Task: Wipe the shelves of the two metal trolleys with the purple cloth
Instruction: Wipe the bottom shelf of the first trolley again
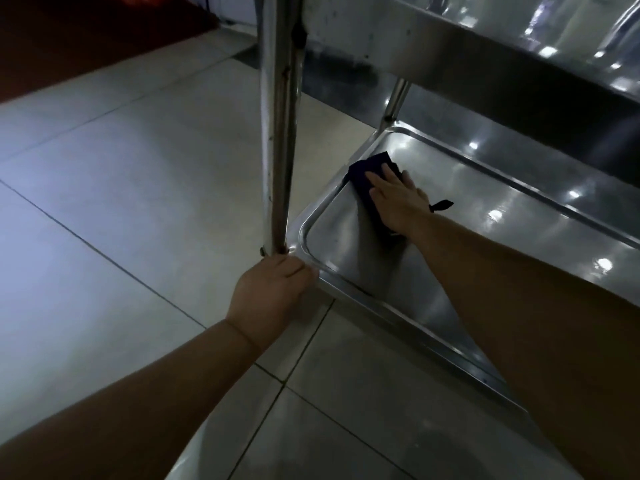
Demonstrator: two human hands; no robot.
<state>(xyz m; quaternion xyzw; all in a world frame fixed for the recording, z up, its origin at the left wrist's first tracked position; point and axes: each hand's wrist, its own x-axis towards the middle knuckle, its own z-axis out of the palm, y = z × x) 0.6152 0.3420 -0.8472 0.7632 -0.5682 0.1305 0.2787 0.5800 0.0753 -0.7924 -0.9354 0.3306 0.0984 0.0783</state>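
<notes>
Tiled floor (121, 202): pale, fills the view from 7 to 11 o'clock.
Metal trolley (363, 39): stands on the floor, taking up the 12 to 5 o'clock side.
Bottom shelf (467, 209): shiny tray with a raised rim, under an upper shelf.
Upright post (278, 133): rises from the shelf's near corner.
Left hand (273, 292): fingers curled over that corner of the bottom shelf, at the foot of the post, grasping it.
Right hand (394, 199): released, fingers straight, pressing flat on the cloth.
Purple cloth (367, 168): on the bottom shelf near its far-left corner, under the right hand; it shows past the fingertips at 10 o'clock and below the palm at 6 o'clock.
</notes>
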